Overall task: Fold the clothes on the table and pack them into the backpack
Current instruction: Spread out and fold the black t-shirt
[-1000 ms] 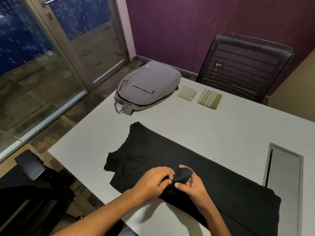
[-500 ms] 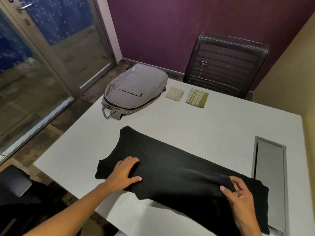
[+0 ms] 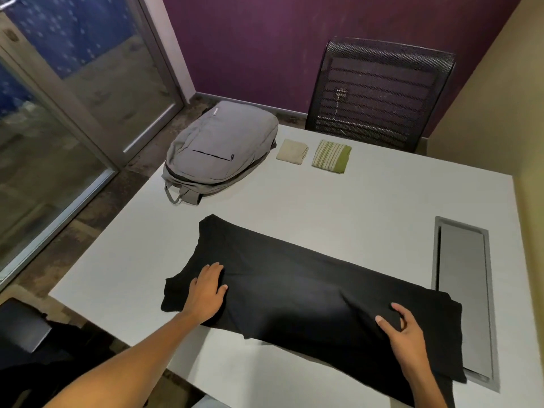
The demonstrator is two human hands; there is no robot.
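Observation:
A black garment (image 3: 300, 290) lies as a long folded strip across the near part of the white table (image 3: 338, 207). My left hand (image 3: 207, 291) rests flat on its left end, fingers spread. My right hand (image 3: 404, 331) pinches a fold of the cloth near its right end. A grey backpack (image 3: 219, 151), zipped shut, lies flat at the table's far left corner. Beside it sit a small folded beige cloth (image 3: 292, 151) and a folded green striped cloth (image 3: 331, 156).
A grey metal cable hatch (image 3: 463, 290) is set into the table at the right, partly under the garment's end. A black mesh chair (image 3: 379, 92) stands behind the table. A glass door is at the left, and a dark chair (image 3: 20, 325) at the near left.
My hands were together at the garment's near edge; they have moved apart, the right sliding to the right end with a fold, the left settling on the left end. The strip now lies smoother.

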